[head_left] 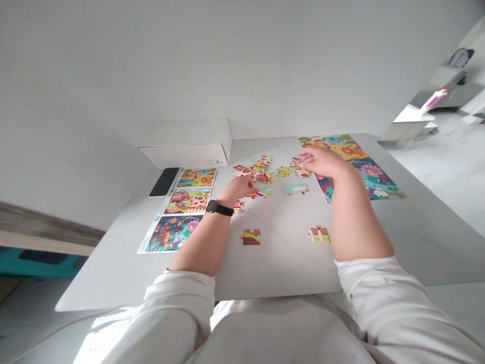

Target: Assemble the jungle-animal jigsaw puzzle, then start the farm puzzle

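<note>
Loose puzzle pieces (261, 169) lie scattered in the middle of a white table (288, 263). My left hand (239, 187), with a black watch on its wrist, is curled over a red piece (256, 194) at the near side of the scatter and pinches it. My right hand (320, 161) reaches over the right end of the scatter with fingers bent down onto a piece; what they grip is hidden. A finished colourful puzzle (356, 162) lies just right of that hand.
A sheet with three puzzle pictures (182, 210) lies at the left, with a black phone (164, 182) and a white box (189, 143) behind it. Two single pieces (252, 236) (319, 234) lie nearer me. A second table with objects stands at far right.
</note>
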The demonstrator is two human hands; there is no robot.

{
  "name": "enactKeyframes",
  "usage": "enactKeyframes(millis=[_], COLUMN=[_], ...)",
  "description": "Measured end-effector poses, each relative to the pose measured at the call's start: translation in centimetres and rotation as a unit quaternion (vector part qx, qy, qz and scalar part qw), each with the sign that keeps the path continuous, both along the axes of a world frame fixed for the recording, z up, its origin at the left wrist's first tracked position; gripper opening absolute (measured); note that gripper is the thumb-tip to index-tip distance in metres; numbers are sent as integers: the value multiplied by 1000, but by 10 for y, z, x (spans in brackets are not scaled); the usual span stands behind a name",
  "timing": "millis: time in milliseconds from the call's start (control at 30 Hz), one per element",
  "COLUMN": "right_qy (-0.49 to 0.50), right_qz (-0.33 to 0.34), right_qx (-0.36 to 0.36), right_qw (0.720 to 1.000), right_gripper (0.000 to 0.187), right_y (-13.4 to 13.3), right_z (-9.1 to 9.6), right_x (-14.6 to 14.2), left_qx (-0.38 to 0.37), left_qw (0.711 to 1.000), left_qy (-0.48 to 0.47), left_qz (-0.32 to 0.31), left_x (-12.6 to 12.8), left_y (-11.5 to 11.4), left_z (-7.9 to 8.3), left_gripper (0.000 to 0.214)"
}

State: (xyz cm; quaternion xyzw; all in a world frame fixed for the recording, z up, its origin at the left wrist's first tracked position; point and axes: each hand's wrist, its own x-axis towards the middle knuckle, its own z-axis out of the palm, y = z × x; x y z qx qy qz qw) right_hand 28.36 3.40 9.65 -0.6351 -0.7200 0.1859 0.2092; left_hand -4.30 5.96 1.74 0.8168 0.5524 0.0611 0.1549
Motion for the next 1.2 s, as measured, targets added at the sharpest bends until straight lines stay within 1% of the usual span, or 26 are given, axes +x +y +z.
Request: enactKeyframes(millis=[67, 133, 267, 400, 500, 667, 833, 933, 1000, 1067, 1133, 1200], right_qy=[-28, -65, -159, -216, -243, -267, -277, -275, -270, -255, -233, -209], right_qz=[4, 26, 47, 45, 42, 50, 57, 59, 56, 43, 24, 10], right_qx=[-55, -97, -147, -206, -230, -231, -227, -226, -225, -208, -174, -146], right_qw=[998, 993, 975, 953, 941, 934, 932, 933, 935, 944, 956, 967], right_gripper=[44, 46, 42, 46, 38, 29, 29, 31, 35, 40, 41, 37], right_y=[4, 7, 7, 4, 2, 1, 1, 2, 4, 5, 4, 2], right_z=[-6, -11, -16, -22, -24, -23, -23, -24, -24, -21, -16, -9], right_x=[0, -4, -23, -42, -48, -50, -52, -50, -48, -43, -38, -33], left_qx=[2, 1, -3, 1, 3, 1, -3, -1, 5, 23, 53, 87], left_qw=[1000, 1000, 1000, 1000, 1000, 1000, 1000, 1000, 999, 995, 986, 972], left_qy=[-3, -3, 1, 1, -7, -19, -20, -31, -54, -89, -126, -154], left_qz=[-8, -8, 5, 1, -4, -2, -3, -1, 8, 36, 93, 155], left_x=[-1, -2, 0, 2, 1, 0, 1, 1, -3, -11, -22, -34], left_y=[2, 4, 5, 4, 5, 6, 5, 4, 4, 6, 8, 11], left_z=[-2, -4, -4, -3, -3, -5, -7, -3, 5, 17, 31, 44], left_gripper=[23, 22, 22, 19, 19, 19, 18, 17, 21, 29, 36, 43])
